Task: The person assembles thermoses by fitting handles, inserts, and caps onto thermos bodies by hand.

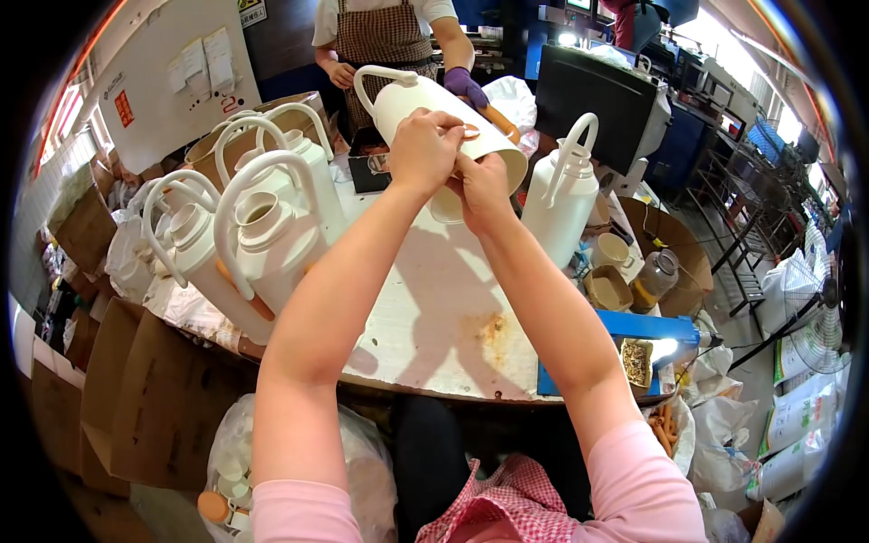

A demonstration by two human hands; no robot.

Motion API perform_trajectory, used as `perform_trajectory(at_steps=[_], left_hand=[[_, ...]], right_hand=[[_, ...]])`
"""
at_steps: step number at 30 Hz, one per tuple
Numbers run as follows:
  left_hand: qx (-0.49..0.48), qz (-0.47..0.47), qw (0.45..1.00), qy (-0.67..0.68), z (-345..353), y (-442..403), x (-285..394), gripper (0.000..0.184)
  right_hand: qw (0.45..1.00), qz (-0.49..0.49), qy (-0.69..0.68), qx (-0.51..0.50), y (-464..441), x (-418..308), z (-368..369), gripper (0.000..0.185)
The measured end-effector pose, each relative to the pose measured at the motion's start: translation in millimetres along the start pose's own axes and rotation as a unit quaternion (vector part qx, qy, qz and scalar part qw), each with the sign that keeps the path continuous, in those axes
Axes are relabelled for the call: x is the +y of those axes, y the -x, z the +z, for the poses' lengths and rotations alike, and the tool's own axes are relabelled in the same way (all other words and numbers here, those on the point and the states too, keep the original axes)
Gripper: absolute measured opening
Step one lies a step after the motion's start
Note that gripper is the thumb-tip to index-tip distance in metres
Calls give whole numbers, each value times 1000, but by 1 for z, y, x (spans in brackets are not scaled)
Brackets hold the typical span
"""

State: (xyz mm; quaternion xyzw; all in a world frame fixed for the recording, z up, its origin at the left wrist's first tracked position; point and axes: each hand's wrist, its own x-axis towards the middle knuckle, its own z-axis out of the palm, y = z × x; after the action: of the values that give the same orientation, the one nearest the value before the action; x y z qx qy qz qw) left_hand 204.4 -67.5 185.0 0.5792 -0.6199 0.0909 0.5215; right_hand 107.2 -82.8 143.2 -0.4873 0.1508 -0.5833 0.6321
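Observation:
A white thermos jug (430,107) with a loop handle lies tilted above the table, its open bottom end toward the lower right. My left hand (424,152) is closed in a pinch against its side, at a small orange-and-white oval piece (469,132). My right hand (484,188) grips the jug's lower rim, thumb on the outer wall; its fingers are partly hidden. An orange-brown side handle (500,123) shows on the jug's far side. Beside that handle is a co-worker's purple-gloved hand (465,86); whether it touches the jug, I cannot tell.
Several white jugs (272,237) stand at the left of the white table (425,335); another jug (563,195) is at the right. A blue lamp-lit device (679,331) sits at the right edge, near a jar (655,279). Cardboard boxes (163,398) and plastic bags surround the table.

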Motion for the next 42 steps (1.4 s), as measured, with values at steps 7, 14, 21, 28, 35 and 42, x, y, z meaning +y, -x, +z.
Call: perform_trajectory(at_steps=[7, 14, 21, 28, 35, 42], left_hand=[[2, -49, 995, 86, 21, -46, -26, 34], [123, -27, 976, 178, -15, 99, -7, 33], [-143, -312, 900, 267, 8, 319, -4, 10], [-167, -311, 901, 253, -47, 342, 6, 9], [17, -173, 949, 262, -78, 285, 24, 45], [188, -153, 784, 572, -142, 311, 59, 60]], right_hand=[[997, 29, -67, 2, -67, 2, -3, 38], [946, -141, 259, 133, -60, -70, -103, 41], [786, -133, 521, 306, -94, -47, -217, 38], [886, -107, 450, 37, -89, -35, -197, 22], [897, -199, 371, -133, 74, -91, -63, 28], [786, -319, 408, -338, 275, -115, 16, 24]])
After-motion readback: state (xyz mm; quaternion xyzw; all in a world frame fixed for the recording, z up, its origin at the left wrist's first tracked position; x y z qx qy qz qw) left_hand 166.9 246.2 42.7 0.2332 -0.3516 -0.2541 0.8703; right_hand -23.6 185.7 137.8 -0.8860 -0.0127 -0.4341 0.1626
